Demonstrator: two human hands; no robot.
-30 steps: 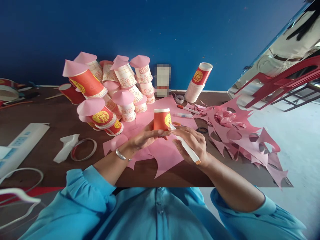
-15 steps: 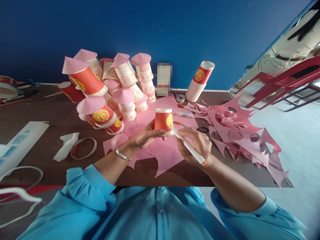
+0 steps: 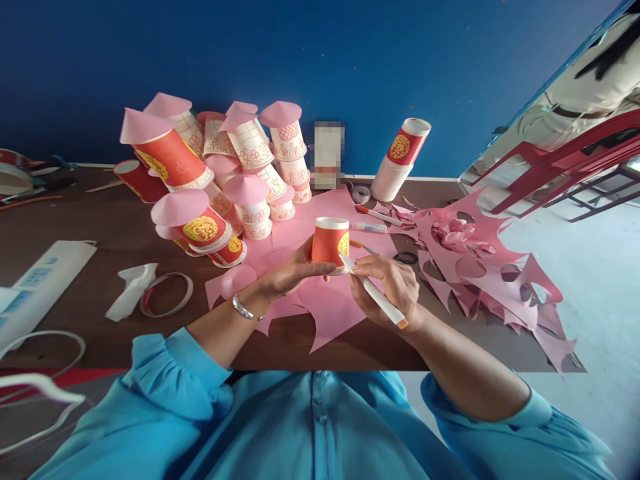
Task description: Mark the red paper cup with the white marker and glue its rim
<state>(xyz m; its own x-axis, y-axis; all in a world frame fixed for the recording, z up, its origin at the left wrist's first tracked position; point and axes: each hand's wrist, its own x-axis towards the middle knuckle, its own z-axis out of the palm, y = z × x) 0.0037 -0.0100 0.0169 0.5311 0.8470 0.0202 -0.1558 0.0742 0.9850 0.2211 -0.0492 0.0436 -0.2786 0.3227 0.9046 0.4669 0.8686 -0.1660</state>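
A red paper cup [image 3: 327, 241] with a yellow emblem and a white rim is held by my left hand [image 3: 295, 269], its fingers wrapped around the lower left side. My right hand [image 3: 387, 283] grips a white marker-like pen [image 3: 379, 299] with an orange end. The pen's tip touches the cup near the emblem, or is very close to it. Pink paper [image 3: 335, 310] lies beneath both hands. Left of the cup stand several stacked cups [image 3: 253, 217], white patterned and red, many topped with pink paper cones [image 3: 246, 190].
At the back right, a tall cup stack [image 3: 393, 179] leans by the blue wall. Pink scraps [image 3: 480, 260] cover the table's right side. A tape roll [image 3: 167, 295] and white plastic piece [image 3: 131, 292] lie left. A person [image 3: 580, 100] is beyond a red chair [image 3: 560, 163].
The cup has shifted slightly right in my left hand. My right hand and the pen have moved a little left along the cup.
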